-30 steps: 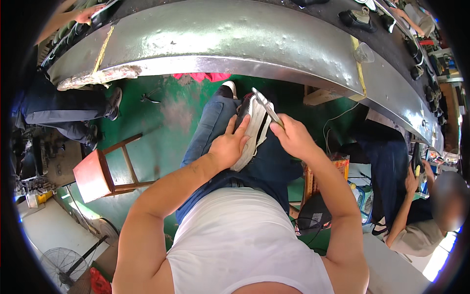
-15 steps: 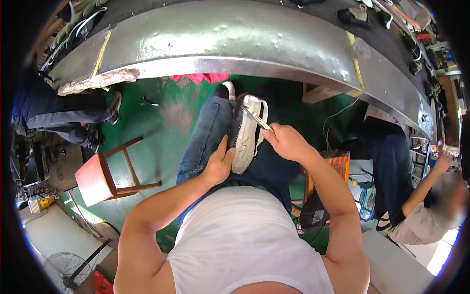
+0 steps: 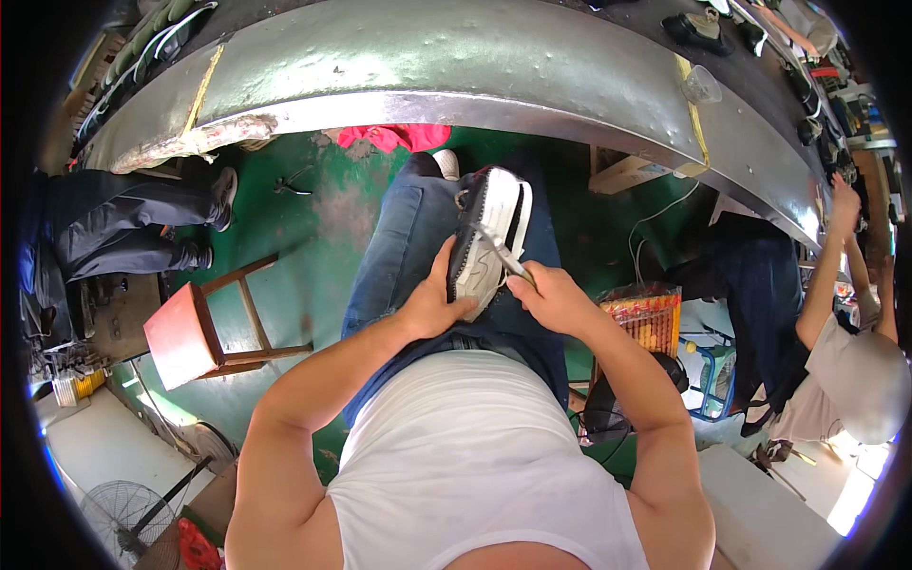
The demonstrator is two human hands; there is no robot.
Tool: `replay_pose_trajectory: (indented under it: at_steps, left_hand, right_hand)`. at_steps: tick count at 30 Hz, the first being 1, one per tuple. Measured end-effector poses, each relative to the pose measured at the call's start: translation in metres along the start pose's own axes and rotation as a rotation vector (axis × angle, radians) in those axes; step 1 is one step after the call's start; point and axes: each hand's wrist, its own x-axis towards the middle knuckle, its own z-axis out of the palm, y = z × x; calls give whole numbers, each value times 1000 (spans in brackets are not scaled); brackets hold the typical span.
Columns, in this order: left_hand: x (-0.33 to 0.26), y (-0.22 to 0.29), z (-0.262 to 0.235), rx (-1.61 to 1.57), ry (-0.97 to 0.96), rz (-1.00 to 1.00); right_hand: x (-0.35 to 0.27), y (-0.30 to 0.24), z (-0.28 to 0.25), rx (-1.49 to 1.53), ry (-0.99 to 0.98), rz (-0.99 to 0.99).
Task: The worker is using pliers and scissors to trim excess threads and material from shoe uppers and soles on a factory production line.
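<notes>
A shoe [image 3: 498,204] with a black upper and a white sole lies across my thighs, sole side up and toe end unclear. Its dark upper edge shows stitching along the left. My left hand [image 3: 429,302] is wrapped round the near left part of the shoe, fingers along its side and thumb over the near end. In my right hand [image 3: 553,299] is a slim tool [image 3: 503,254] with a pale handle and a metal end. That metal end rests against the middle of the sole; its exact shape is too small to make out.
A metal-edged bench [image 3: 446,57] with shoes on top runs across the front. A reddish stool [image 3: 180,337] stands left, near another person's legs [image 3: 123,214]. Right are an orange basket [image 3: 646,318] and a seated person [image 3: 826,370]. A fan [image 3: 128,518] is lower left.
The shoe has tilted and shifted slightly on my lap, and my left thumb lies lower on it. The tool has moved down along the sole. On the right, the other person's arms reach to the bench.
</notes>
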Motion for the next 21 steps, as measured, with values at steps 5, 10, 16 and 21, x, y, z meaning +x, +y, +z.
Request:
replay_pose_trajectory:
  at_steps: [5, 10, 16, 21]
  left_hand:
    - [3, 20, -69, -48, 29, 179]
    - [14, 18, -100, -107, -44, 137]
    - [15, 26, -99, -119, -64, 137]
    - [15, 31, -109, 33, -52, 122]
  right_hand:
    - [-22, 7, -4, 217, 53, 49]
    - [-17, -20, -4, 235, -36, 0]
    - [3, -40, -4, 113, -104, -140]
    - [22, -49, -1, -24, -16, -100]
